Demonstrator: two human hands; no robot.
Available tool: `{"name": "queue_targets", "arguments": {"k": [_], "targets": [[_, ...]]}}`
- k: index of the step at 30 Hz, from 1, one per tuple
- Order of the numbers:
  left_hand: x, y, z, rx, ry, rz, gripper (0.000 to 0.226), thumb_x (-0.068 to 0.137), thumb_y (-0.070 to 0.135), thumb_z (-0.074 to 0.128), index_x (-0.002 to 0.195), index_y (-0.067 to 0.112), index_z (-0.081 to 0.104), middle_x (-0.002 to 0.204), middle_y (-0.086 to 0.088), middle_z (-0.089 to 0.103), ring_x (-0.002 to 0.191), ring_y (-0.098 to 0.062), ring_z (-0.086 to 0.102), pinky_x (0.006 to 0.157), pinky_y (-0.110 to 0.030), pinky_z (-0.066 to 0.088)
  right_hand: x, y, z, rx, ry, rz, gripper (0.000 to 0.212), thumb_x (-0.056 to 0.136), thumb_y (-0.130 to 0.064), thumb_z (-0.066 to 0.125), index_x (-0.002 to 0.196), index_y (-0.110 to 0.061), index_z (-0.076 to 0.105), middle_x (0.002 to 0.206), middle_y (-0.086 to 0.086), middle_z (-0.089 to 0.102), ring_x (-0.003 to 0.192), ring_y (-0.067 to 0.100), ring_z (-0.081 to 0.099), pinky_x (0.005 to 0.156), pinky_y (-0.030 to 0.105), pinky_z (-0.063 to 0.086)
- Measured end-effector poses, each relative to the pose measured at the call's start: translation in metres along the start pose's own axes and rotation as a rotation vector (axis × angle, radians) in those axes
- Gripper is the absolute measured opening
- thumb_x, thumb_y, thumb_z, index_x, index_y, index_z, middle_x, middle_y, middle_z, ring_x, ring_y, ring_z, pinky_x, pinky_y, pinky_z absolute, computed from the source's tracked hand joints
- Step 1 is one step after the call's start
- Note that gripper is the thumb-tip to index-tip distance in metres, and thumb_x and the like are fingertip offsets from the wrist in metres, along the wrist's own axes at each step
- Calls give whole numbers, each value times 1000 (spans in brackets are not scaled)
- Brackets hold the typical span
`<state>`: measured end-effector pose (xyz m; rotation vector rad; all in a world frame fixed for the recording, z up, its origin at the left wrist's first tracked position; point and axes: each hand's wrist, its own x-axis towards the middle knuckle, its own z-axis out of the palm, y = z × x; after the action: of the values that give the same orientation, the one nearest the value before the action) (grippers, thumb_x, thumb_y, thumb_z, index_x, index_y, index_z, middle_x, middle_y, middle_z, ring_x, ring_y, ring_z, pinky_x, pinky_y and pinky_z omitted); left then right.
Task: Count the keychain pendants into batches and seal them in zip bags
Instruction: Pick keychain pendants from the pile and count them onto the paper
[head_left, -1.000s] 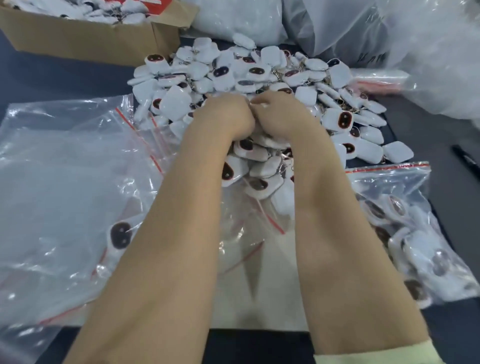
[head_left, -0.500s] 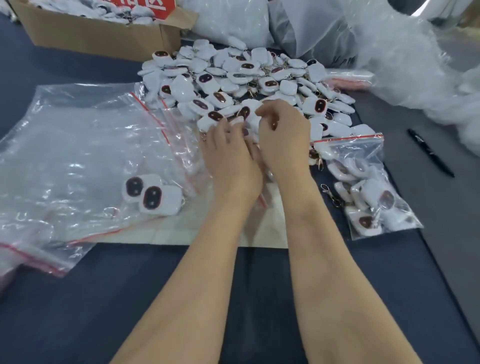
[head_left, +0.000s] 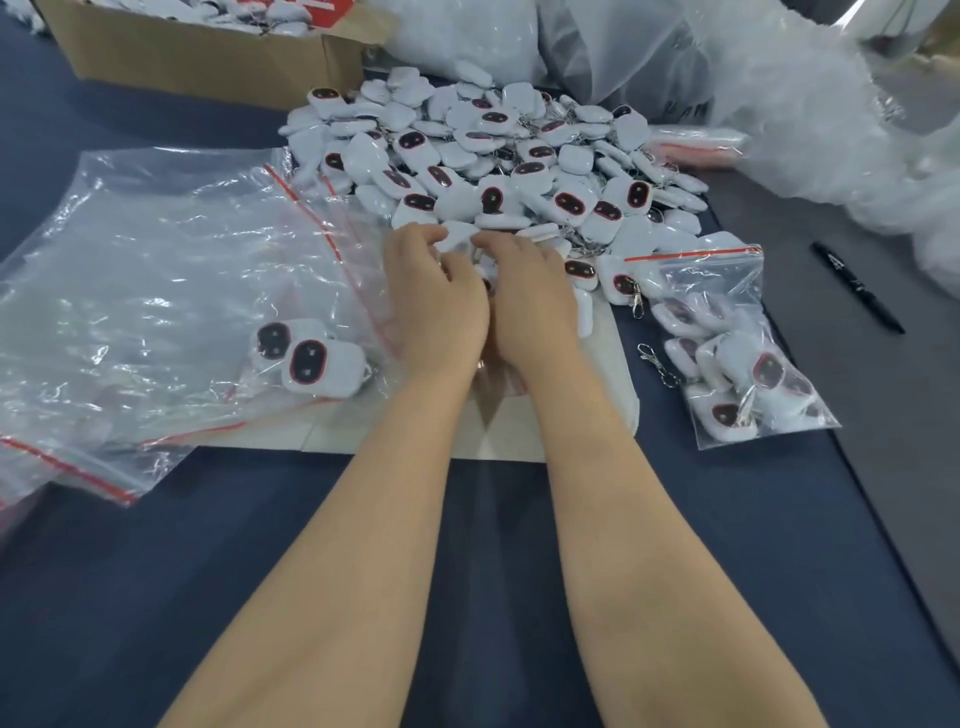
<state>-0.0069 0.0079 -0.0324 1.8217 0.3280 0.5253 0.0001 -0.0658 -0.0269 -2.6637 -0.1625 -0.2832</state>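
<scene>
A heap of white keychain pendants (head_left: 519, 156) with dark red-rimmed faces lies on the blue table beyond my hands. My left hand (head_left: 436, 301) and right hand (head_left: 535, 301) sit side by side, backs up, at the heap's near edge. The left fingers curl round a white pendant; the right fingers bend down over pendants beneath them, and both palms are hidden. A small zip bag (head_left: 727, 364) holding several pendants lies to the right, its red strip at the far end. Two pendants (head_left: 311, 358) rest among large clear zip bags (head_left: 156, 286) on the left.
A cardboard box (head_left: 208, 57) of more pendants stands at the back left. Plastic sacks and bubble wrap (head_left: 805, 104) pile up at the back right. A black marker (head_left: 857, 291) lies on the grey strip to the right. A white sheet (head_left: 519, 441) lies under my wrists.
My hands have drawn back from the middle of the heap to its near edge. The view has pulled back, bringing the marker and the whole filled bag into sight.
</scene>
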Motion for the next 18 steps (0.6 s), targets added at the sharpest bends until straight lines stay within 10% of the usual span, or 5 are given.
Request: {"name": "queue_targets", "arguments": {"k": [11,18], "targets": [[7,-4,-3,81,-61,15,32,93,8,40,122,7,51,129,-7,49,111,-14,48,82,-11,31,6,-8,-3,201,-23,123,49,93,-16,54,139,-8,41,136,14,48,125,28,45,94,29,33],[9,-3,0,0,-40,25,25,92,10,45,113,8,58,116,-6,60,107,-18,55,90,-22,40,9,-15,-12,644,289,275,40,86,-20,69,122,-10,55,121,9,55,106,21,54,94,25,40]]}}
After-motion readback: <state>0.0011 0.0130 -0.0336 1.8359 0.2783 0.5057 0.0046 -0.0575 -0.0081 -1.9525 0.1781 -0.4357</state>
